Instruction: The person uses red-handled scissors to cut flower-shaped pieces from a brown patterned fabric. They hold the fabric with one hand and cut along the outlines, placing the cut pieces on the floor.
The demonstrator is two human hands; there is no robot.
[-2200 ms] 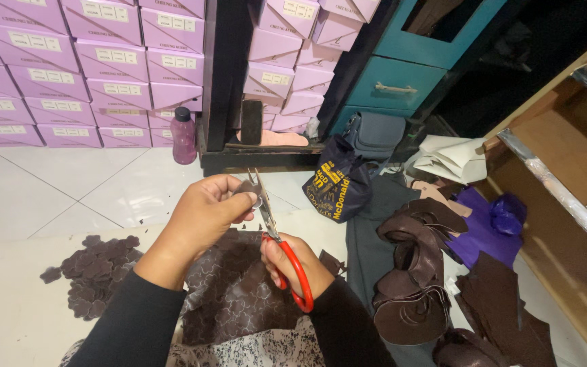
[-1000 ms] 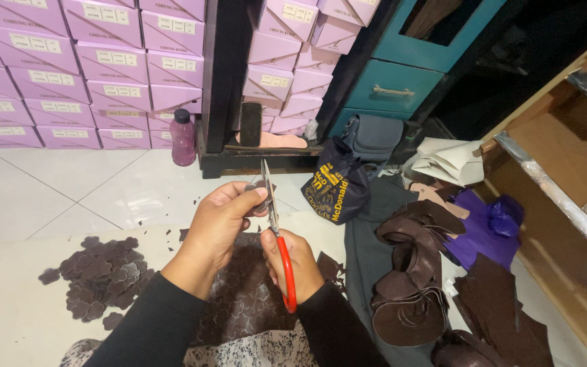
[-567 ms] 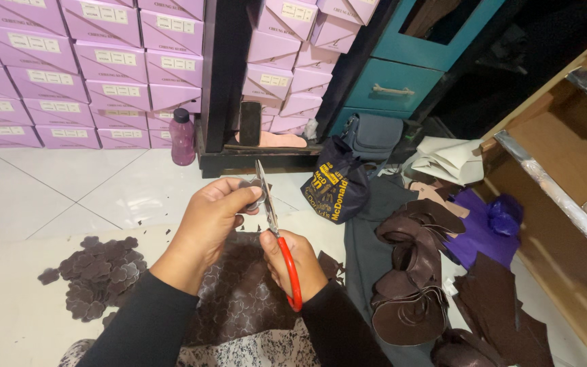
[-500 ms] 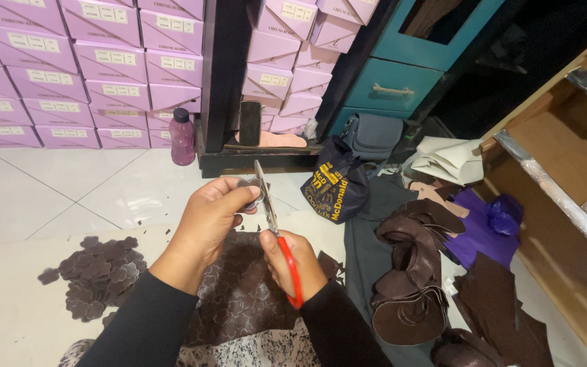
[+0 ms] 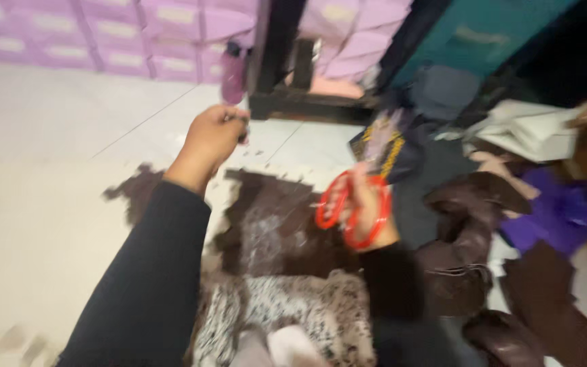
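Observation:
The view is blurred by motion. My left hand (image 5: pixel 213 138) is stretched out over the white floor with its fingers pinched on a small dark scrap (image 5: pixel 242 128). My right hand (image 5: pixel 367 212) is lower and to the right, gripping red-handled scissors (image 5: pixel 345 208) by their loops; the blades are hidden or smeared. Between the hands lies a large dark brown leather sheet (image 5: pixel 276 217), partly on a speckled brown and white cloth (image 5: pixel 307 306) over my lap.
Lilac boxes (image 5: pixel 171 34) are stacked along the back. A purple bottle (image 5: pixel 232 76) stands beside a black frame (image 5: pixel 307 105). A dark printed bag (image 5: pixel 385 146), brown leather pieces (image 5: pixel 470 224), purple cloth (image 5: pixel 558 211), white sheets (image 5: pixel 538 129) and a teal cabinet (image 5: pixel 484 34) crowd the right.
The hands have come apart. My left hand has reached forward and left with the scrap, and my right hand has dropped away with the scissors. The camera has swung.

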